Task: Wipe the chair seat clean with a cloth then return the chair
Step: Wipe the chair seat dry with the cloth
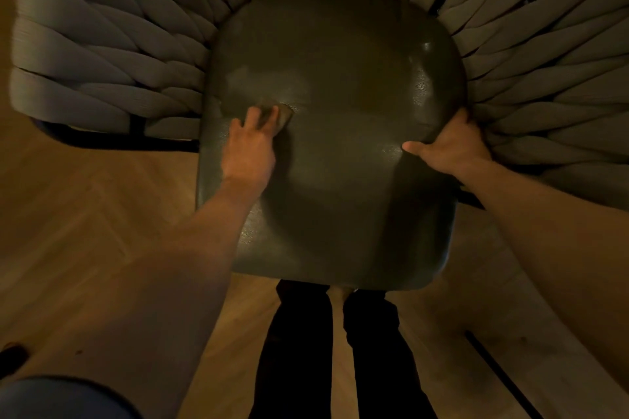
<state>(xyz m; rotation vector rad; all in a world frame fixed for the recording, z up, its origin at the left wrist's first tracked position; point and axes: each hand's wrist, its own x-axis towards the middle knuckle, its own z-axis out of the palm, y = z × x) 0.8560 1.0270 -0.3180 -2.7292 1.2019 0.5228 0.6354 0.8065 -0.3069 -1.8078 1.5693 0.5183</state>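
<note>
My left hand (pixel 250 143) presses a small cloth (pixel 284 114) flat on the dark chair seat (pixel 340 78), fingers closed over it. My right hand (pixel 449 143) grips the seat's right edge; thumb on top.

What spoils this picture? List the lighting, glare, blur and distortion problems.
Head view: dim, warm light; glare patches on the seat near its right edge; arm shadows darken its middle; motion blur smears the cloth under the left hand; wide-angle bending fans the woven chair back outward; the right hand stays fairly sharp.
</note>
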